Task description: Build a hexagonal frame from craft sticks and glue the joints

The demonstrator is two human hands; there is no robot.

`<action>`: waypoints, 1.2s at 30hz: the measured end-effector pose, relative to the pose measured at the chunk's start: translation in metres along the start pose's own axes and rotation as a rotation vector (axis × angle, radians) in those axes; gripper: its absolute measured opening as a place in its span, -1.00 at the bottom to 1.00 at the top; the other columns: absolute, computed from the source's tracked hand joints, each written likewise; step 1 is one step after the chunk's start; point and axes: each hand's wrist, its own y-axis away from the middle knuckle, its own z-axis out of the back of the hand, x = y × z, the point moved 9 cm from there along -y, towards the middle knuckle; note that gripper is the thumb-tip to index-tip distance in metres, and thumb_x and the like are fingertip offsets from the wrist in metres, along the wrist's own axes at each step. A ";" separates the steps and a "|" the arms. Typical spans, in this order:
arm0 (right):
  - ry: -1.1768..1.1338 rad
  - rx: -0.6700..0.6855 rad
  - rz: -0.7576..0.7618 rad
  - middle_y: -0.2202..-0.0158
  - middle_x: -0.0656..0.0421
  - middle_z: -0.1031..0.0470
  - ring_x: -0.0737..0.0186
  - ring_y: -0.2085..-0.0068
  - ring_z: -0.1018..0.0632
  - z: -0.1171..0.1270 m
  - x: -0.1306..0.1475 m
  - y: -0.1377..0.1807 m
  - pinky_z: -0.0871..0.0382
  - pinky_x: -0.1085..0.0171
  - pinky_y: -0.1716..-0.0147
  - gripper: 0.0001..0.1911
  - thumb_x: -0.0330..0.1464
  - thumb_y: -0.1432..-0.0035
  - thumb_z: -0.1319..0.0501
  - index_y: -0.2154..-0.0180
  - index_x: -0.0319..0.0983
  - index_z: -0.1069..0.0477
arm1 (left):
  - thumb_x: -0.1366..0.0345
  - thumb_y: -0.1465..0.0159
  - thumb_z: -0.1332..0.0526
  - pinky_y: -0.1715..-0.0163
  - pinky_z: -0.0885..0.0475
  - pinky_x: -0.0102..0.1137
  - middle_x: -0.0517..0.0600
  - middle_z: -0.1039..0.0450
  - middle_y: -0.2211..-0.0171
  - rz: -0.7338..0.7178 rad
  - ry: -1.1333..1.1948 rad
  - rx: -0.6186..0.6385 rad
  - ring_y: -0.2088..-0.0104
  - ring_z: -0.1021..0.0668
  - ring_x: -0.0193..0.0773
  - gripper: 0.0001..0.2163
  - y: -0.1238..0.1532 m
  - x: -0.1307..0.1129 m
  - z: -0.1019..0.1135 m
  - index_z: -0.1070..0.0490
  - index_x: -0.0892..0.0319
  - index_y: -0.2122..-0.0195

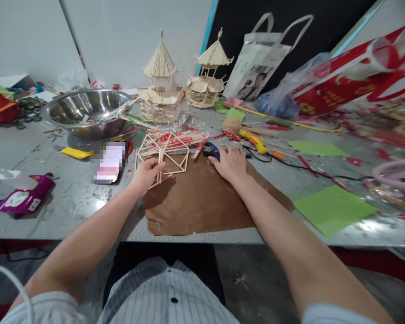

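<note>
My left hand (149, 174) pinches a many-sided frame of thin wooden sticks (180, 170), tilted up above the brown board (199, 207). Under my right hand (231, 163), at the board's far edge, lies a blue-handled tool (212, 150); the fingers curl over it and hide most of it, so its exact kind cannot be made out. A pile of red-tipped wooden sticks (175, 141) spreads just behind the frame.
Two stick pagoda models (160, 67) stand at the back, near a steel basin (87, 110). A phone (110, 162), a yellow cutter knife (74, 153) and a purple device (25, 195) lie left. A yellow glue gun (254, 140), its cord and green paper (334, 209) lie right.
</note>
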 end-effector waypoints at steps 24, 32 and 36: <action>-0.308 -0.129 0.627 0.24 0.11 -0.46 0.28 0.28 -0.44 0.039 0.117 0.041 -0.15 0.36 0.38 -0.68 -0.32 -0.17 0.10 0.20 -0.24 -0.36 | 0.28 -0.10 -0.17 0.52 -0.41 -0.48 -0.03 -0.44 0.53 0.108 0.178 0.070 0.55 -0.51 -0.37 -0.84 0.005 0.003 -0.005 -0.29 0.27 0.36; -0.317 -0.242 0.912 0.39 0.16 -0.47 0.33 0.42 -0.42 0.062 0.136 0.069 -0.10 0.35 0.48 -0.80 -0.37 -0.06 -0.02 0.33 -0.24 -0.39 | 0.23 0.00 -0.22 0.55 -0.35 -0.49 -0.07 -0.42 0.55 0.052 0.024 0.081 0.60 -0.46 -0.40 -0.80 0.004 0.000 -0.004 -0.34 0.26 0.42; -0.229 -0.153 1.045 0.48 0.16 -0.43 0.33 0.47 -0.37 0.062 0.161 0.090 -0.04 0.32 0.49 -0.80 -0.37 -0.09 0.01 0.40 -0.24 -0.37 | 0.18 -0.07 -0.12 0.65 -0.22 -0.52 -0.10 -0.35 0.64 -0.068 -0.300 -0.003 0.69 -0.35 -0.46 -0.78 0.001 -0.009 0.004 -0.32 0.26 0.53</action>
